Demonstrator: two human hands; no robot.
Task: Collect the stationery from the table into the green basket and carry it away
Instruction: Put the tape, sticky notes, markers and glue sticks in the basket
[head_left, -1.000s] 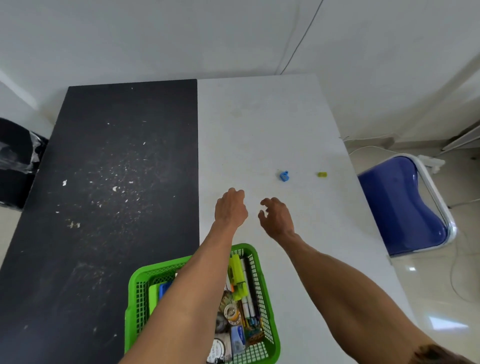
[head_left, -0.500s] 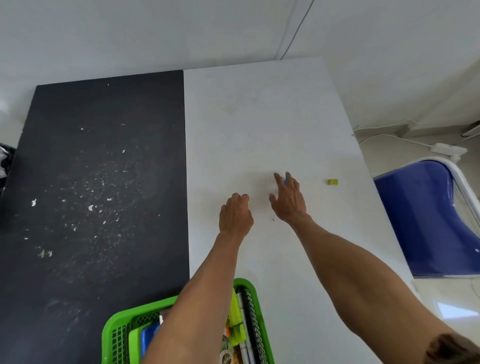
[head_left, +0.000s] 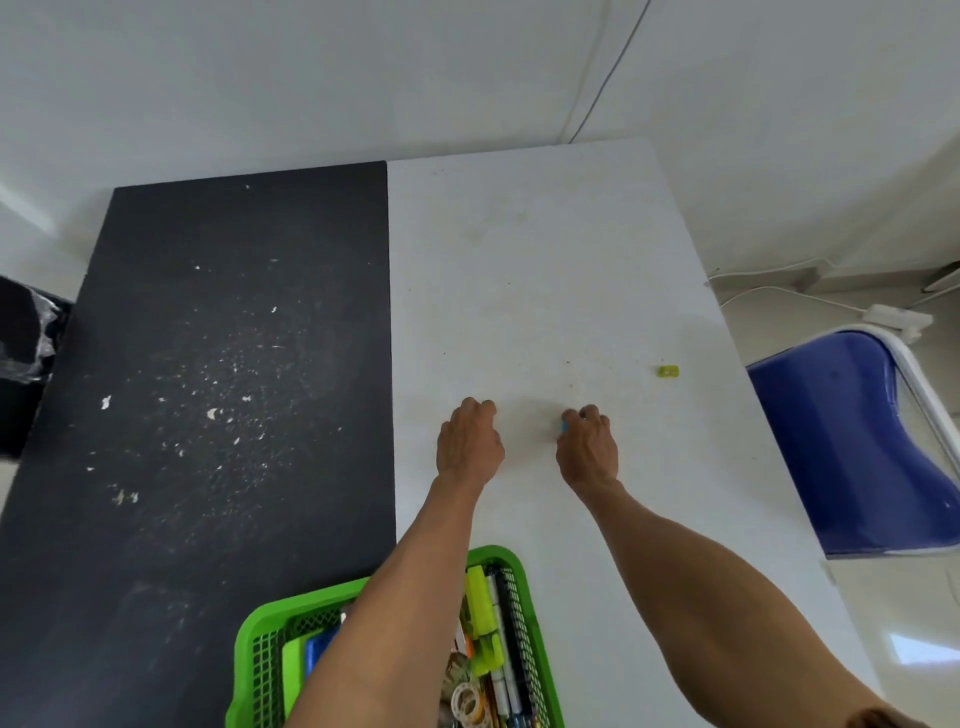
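Right hand (head_left: 587, 447) low over the white half of the table (head_left: 545, 249), fingers curled, tips pinching a small blue piece (head_left: 564, 427) that sits on the surface. Left hand (head_left: 470, 447) just beside it, fingers tucked under in a loose fist, and nothing shows inside it. Small yellow-green piece (head_left: 667, 371) lies apart, toward the right edge. Green basket (head_left: 498, 555) at the near edge, under the left forearm, holds pens, highlighters and tape rolls.
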